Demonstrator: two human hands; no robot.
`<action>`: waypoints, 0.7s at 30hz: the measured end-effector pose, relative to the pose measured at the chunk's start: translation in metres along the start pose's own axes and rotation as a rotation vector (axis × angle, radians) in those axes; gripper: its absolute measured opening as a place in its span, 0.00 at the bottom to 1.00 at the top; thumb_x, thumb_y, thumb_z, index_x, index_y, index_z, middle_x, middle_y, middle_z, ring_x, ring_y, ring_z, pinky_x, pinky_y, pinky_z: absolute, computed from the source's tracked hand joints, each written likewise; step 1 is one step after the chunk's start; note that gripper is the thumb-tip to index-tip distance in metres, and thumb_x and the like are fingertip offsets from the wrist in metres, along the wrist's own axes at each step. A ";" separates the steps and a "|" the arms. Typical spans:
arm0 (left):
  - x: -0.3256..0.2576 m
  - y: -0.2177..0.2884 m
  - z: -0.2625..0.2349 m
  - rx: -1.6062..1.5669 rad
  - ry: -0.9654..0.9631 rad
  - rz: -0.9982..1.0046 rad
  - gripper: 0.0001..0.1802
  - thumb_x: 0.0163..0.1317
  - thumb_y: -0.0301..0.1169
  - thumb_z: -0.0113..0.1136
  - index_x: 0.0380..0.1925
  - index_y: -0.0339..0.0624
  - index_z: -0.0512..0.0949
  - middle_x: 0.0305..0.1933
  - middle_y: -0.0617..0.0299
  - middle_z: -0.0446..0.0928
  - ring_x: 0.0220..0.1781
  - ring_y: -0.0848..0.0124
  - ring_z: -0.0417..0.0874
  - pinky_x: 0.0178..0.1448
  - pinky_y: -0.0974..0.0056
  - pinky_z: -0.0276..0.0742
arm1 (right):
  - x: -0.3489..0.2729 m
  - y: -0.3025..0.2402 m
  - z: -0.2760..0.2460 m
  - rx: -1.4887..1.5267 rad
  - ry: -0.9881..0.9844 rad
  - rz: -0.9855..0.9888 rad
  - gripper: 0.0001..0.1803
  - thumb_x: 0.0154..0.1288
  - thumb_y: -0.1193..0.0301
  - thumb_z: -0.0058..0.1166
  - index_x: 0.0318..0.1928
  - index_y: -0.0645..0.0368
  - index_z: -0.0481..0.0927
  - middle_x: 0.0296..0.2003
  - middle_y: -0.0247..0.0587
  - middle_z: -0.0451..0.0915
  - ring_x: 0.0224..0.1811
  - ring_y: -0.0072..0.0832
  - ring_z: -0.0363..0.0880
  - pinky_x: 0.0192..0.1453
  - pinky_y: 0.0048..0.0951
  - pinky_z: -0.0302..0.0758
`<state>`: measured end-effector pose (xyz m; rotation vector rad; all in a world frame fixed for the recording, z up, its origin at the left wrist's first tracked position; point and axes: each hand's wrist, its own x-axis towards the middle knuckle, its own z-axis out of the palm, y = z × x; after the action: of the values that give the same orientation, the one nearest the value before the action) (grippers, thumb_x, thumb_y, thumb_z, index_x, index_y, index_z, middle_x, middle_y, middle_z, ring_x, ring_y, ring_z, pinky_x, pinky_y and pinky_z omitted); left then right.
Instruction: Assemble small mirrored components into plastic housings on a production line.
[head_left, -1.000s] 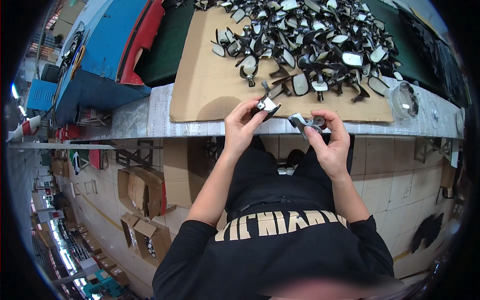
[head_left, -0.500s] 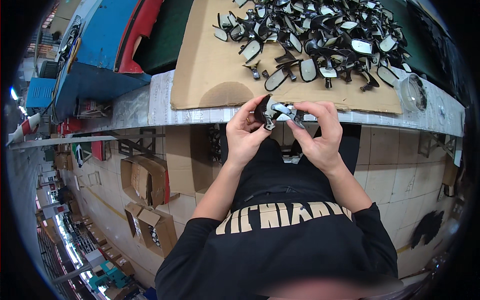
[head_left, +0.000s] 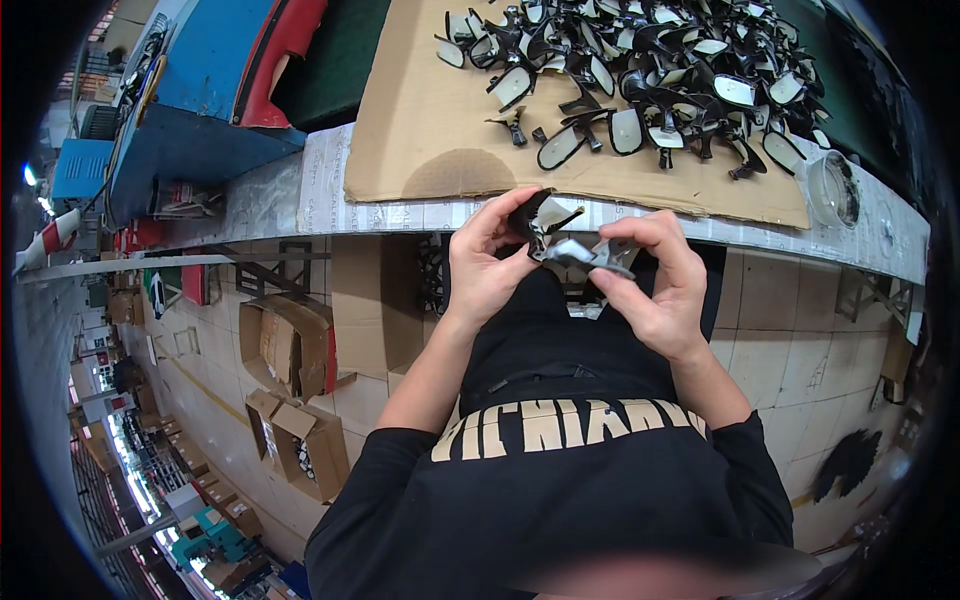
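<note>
In front of the table edge, my left hand [head_left: 482,275] pinches a black curved piece [head_left: 528,222] that looks like a shoe heel with a pale inside. My right hand [head_left: 662,288] is closed, thumb against fingers, on a shiny grey piece [head_left: 588,256] of curved shape; blur hides its exact kind. The grey piece's left end is beside the lower edge of the heel; whether they touch I cannot tell. Beyond my hands, many similar black heels [head_left: 626,132] with white faces lie heaped on a cardboard sheet [head_left: 400,140].
A round clear container [head_left: 832,188] stands at the table's right end. Blue machinery [head_left: 200,80] with a red edge sits at the left. Below the table, open cardboard boxes [head_left: 285,345] rest on the tiled floor [head_left: 770,300]; a dark heap [head_left: 848,462] lies at right.
The grey piece has tipped and dropped slightly away from the heel's upper part. My right hand has shifted a little down and right; my left keeps its grip on the heel.
</note>
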<state>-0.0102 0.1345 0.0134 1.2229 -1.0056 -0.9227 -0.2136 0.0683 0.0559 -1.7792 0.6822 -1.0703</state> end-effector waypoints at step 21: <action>-0.012 0.005 0.006 -0.009 -0.028 -0.131 0.36 0.51 0.09 0.65 0.65 0.29 0.73 0.53 0.57 0.82 0.50 0.76 0.84 0.52 0.71 0.81 | 0.007 0.009 0.005 -0.332 0.170 -0.165 0.20 0.46 0.77 0.72 0.44 0.58 0.85 0.35 0.36 0.84 0.37 0.34 0.76 0.45 0.33 0.71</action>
<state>-0.0199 0.1447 0.0170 1.2825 -0.9512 -1.0477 -0.2063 0.0611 0.0494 -2.0722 0.8683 -1.2887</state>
